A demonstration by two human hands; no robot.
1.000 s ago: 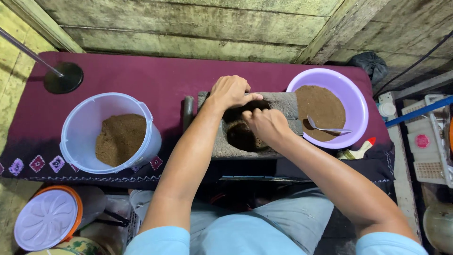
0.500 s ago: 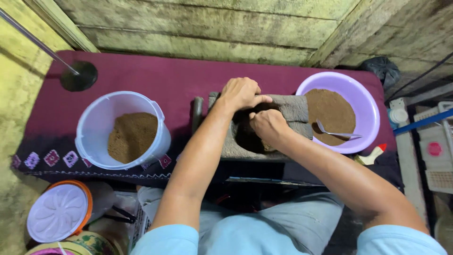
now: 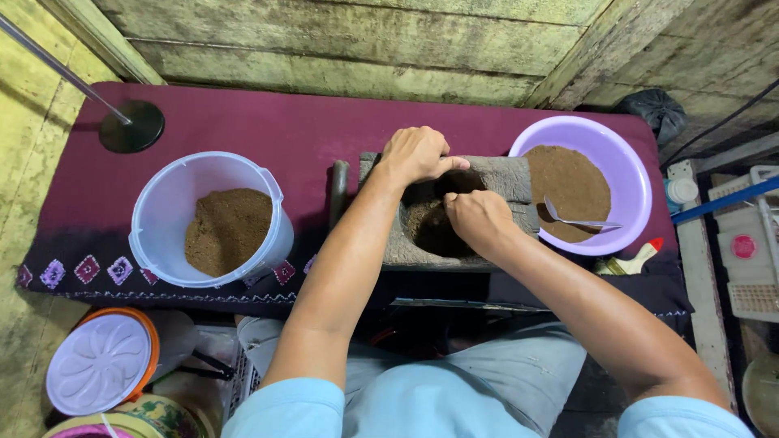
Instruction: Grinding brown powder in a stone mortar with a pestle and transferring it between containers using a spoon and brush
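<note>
Weathered wooden plank wall [image 3: 349, 49] behind, greenish and stained. Tabletop [image 3: 243, 122] covered in maroon cloth with patterned border at its front edge. Yellowish wall [image 3: 20, 162] on left. Wooden post [image 3: 592, 57] slants at right. Dim, even light.

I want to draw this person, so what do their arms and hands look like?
Both arms are bare from short light blue sleeves down. The left hand and right hand wear no gloves, rings or watch that I can see. Grey-blue trousers show below.
</note>
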